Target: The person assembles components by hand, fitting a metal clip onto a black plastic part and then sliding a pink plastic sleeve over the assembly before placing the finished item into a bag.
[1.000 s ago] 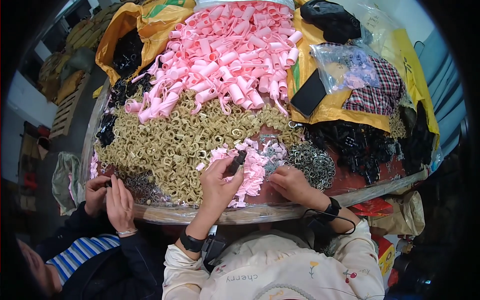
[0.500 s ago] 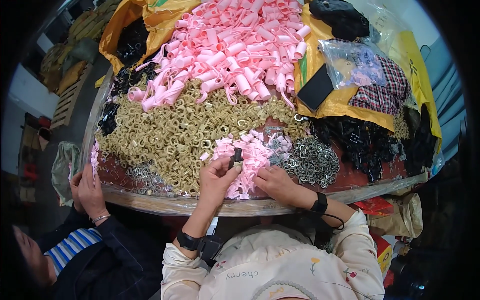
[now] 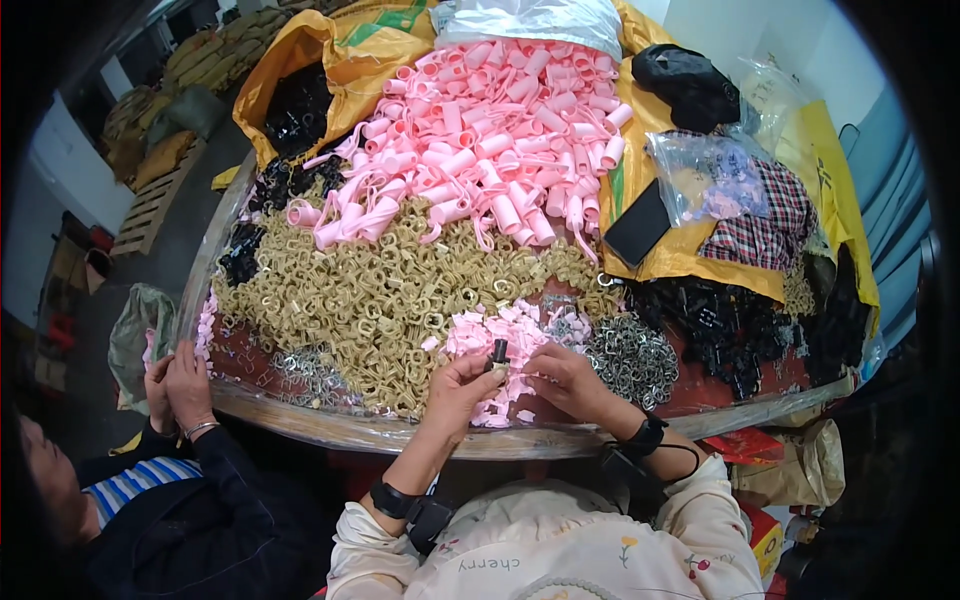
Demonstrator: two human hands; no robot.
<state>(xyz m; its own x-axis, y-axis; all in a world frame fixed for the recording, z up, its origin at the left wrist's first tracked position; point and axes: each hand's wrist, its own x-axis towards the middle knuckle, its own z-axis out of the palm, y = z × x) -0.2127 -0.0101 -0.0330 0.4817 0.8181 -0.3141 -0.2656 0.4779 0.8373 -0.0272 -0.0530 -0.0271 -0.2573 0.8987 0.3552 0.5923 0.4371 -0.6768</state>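
My left hand point(image 3: 456, 392) is closed, pinching a small black plastic fitting point(image 3: 499, 350) upright between thumb and fingers; a beige bit shows at its lower end. Just to the right, my right hand point(image 3: 572, 382) has its fingers pressed together beside the fitting. A sliver of pink shows at its fingertips, too small to make out well. Both hands are over a heap of small flat pink pieces point(image 3: 490, 328) near the table's front edge. To the left of that heap spreads a wide pile of tan ring-shaped buckles point(image 3: 350, 300).
Pink tubes with straps point(image 3: 490, 145) fill the table's back. Right of my hands lie silver metal rings point(image 3: 632, 362), black buckles point(image 3: 720, 315) and a phone point(image 3: 638, 224) on a yellow sack. A co-worker's hands point(image 3: 184, 385) are at the table's left edge.
The view has shifted, so the table sits lower and more to the right. My hands have drawn slightly closer together, the left keeping hold of the black fitting.
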